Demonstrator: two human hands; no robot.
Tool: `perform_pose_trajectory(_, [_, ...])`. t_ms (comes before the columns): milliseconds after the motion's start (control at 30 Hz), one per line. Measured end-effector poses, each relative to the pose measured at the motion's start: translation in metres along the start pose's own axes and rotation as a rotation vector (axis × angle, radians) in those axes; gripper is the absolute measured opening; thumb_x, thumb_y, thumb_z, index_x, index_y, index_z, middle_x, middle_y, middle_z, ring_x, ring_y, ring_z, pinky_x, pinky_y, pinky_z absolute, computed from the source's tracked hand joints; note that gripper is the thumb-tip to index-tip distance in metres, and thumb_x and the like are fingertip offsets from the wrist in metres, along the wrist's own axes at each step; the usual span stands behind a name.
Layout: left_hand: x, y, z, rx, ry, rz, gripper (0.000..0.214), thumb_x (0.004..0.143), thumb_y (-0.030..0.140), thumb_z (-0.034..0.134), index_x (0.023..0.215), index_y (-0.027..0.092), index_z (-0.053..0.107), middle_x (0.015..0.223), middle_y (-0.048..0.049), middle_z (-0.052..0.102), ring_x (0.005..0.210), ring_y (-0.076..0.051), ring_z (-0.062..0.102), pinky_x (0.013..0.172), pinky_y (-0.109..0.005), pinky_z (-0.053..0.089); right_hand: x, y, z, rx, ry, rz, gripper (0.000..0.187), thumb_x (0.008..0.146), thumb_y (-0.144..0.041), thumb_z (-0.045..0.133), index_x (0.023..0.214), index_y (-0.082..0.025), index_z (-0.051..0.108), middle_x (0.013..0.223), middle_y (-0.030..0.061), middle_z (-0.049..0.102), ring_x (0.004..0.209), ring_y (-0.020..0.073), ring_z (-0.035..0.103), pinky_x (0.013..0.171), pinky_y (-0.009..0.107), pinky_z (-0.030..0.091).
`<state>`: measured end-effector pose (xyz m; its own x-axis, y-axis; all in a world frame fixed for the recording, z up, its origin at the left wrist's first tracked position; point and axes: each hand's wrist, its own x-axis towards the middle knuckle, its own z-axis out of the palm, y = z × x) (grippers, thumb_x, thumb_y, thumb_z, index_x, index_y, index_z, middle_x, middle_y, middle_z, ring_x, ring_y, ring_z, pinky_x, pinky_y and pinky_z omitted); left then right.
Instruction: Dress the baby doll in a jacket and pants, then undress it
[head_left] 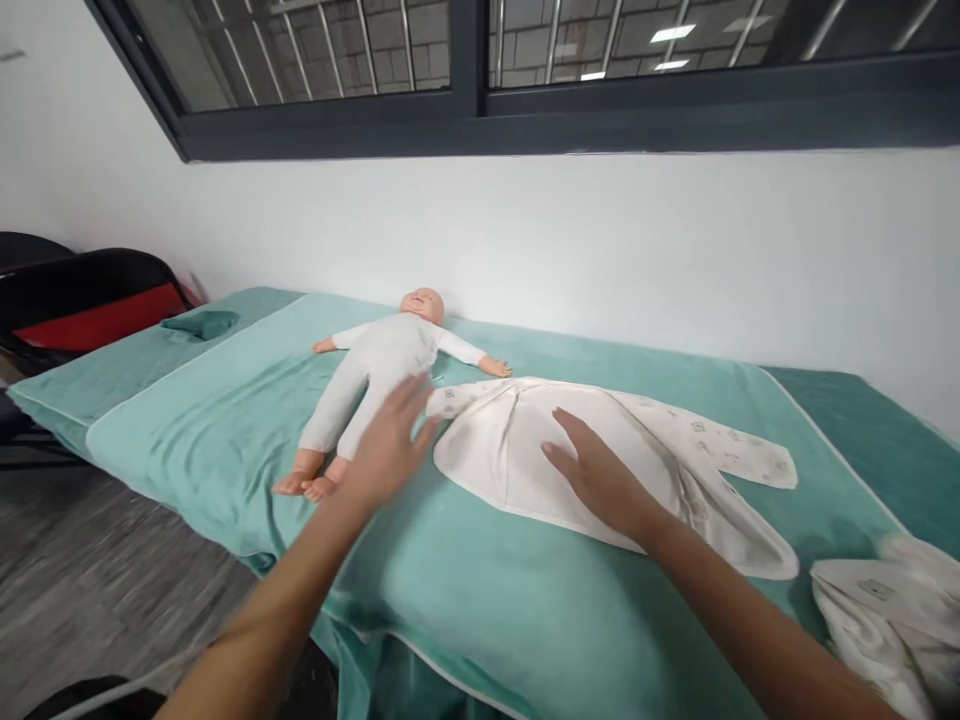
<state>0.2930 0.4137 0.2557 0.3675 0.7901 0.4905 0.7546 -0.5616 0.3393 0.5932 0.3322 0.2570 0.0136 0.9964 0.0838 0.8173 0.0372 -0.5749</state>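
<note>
A baby doll (pixel 394 350) in a white body suit lies on its back, arms spread, head toward the wall. To its right a white baby garment (pixel 570 440) with small printed motifs on its sleeves is spread open and flat. My left hand (pixel 394 440) hovers by the doll's legs, fingers apart, holding nothing. Over the middle of the garment is my right hand (pixel 592 470), its fingers also apart and empty; whether it touches the cloth I cannot tell.
A green sheet (pixel 465 590) covers the bed. Crumpled white clothing (pixel 892 610) lies at the right front corner. Black chairs (pixel 97 300), one with a red panel, stand at the left. Behind the bed rises a white wall (pixel 570 250) with a dark-framed window (pixel 465 110).
</note>
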Motion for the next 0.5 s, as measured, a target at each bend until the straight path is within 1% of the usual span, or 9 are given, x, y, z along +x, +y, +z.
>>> perform_pose_trajectory(67, [0.021, -0.048, -0.017, 0.081, 0.097, -0.142, 0.051, 0.098, 0.041, 0.045, 0.141, 0.015, 0.051, 0.158, -0.0153, 0.04, 0.15, -0.03, 0.031, 0.124, -0.05, 0.029, 0.055, -0.035, 0.009, 0.175, -0.009, -0.017, 0.065, 0.098, -0.06, 0.039, 0.15, -0.022, 0.041, 0.157, 0.0092, 0.044, 0.145, 0.0245, 0.041, 0.119, 0.041, 0.035])
perform_pose_trajectory(133, [0.039, -0.089, -0.026, 0.134, 0.077, -0.291, 0.054, 0.095, 0.043, 0.047, 0.138, 0.011, 0.051, 0.156, -0.0209, 0.04, 0.148, -0.036, 0.033, 0.12, -0.055, 0.031, 0.119, -0.066, 0.029, 0.265, 0.006, -0.015, 0.057, 0.097, -0.052, 0.044, 0.145, -0.022, 0.046, 0.153, 0.0099, 0.048, 0.141, 0.0251, 0.046, 0.116, 0.04, 0.037])
perform_pose_trajectory(200, [0.053, -0.119, -0.028, 0.093, -0.014, -0.437, 0.053, 0.094, 0.046, 0.046, 0.131, 0.011, 0.055, 0.146, -0.0229, 0.051, 0.137, -0.038, 0.047, 0.113, -0.056, 0.039, 0.181, -0.09, 0.052, 0.273, 0.044, 0.058, 0.053, 0.096, -0.044, 0.046, 0.142, -0.018, 0.046, 0.151, 0.0143, 0.049, 0.139, 0.027, 0.047, 0.115, 0.041, 0.037])
perform_pose_trajectory(267, [0.063, -0.137, -0.027, -0.036, -0.099, -0.557, 0.051, 0.093, 0.051, 0.045, 0.125, 0.013, 0.058, 0.132, -0.0199, 0.063, 0.123, -0.036, 0.059, 0.106, -0.053, 0.045, 0.236, -0.105, 0.074, 0.27, 0.052, 0.092, 0.053, 0.095, -0.04, 0.046, 0.141, -0.013, 0.044, 0.15, 0.0198, 0.048, 0.137, 0.0303, 0.048, 0.113, 0.044, 0.038])
perform_pose_trajectory(333, [0.072, -0.148, -0.026, -0.208, -0.132, -0.662, 0.053, 0.09, 0.058, 0.048, 0.123, 0.018, 0.06, 0.124, -0.0154, 0.068, 0.117, -0.035, 0.064, 0.103, -0.05, 0.048, 0.279, -0.115, 0.091, 0.277, 0.03, 0.102, 0.055, 0.094, -0.041, 0.047, 0.14, -0.01, 0.043, 0.144, 0.0233, 0.054, 0.132, 0.0336, 0.054, 0.108, 0.046, 0.042])
perform_pose_trajectory(400, [0.08, -0.156, -0.026, -0.451, -0.161, -0.784, 0.058, 0.086, 0.065, 0.054, 0.122, 0.02, 0.062, 0.12, -0.013, 0.071, 0.11, -0.033, 0.068, 0.097, -0.047, 0.052, 0.31, -0.122, 0.101, 0.294, -0.009, 0.1, 0.059, 0.093, -0.047, 0.05, 0.138, -0.009, 0.045, 0.136, 0.0239, 0.06, 0.125, 0.0351, 0.059, 0.104, 0.046, 0.046])
perform_pose_trajectory(467, [0.086, -0.159, -0.024, -0.776, -0.234, -0.899, 0.065, 0.082, 0.069, 0.057, 0.121, 0.018, 0.064, 0.112, -0.0136, 0.074, 0.097, -0.032, 0.072, 0.085, -0.045, 0.057, 0.332, -0.129, 0.106, 0.32, -0.047, 0.088, 0.061, 0.092, -0.052, 0.053, 0.136, -0.011, 0.047, 0.133, 0.0216, 0.063, 0.122, 0.0339, 0.061, 0.101, 0.043, 0.048])
perform_pose_trajectory(500, [0.088, -0.159, -0.024, -0.928, -0.269, -0.935, 0.068, 0.081, 0.07, 0.058, 0.122, 0.016, 0.063, 0.107, -0.0144, 0.075, 0.09, -0.031, 0.072, 0.08, -0.044, 0.059, 0.339, -0.132, 0.106, 0.334, -0.064, 0.081, 0.06, 0.091, -0.052, 0.055, 0.136, -0.012, 0.049, 0.134, 0.0198, 0.063, 0.122, 0.0324, 0.061, 0.101, 0.041, 0.048])
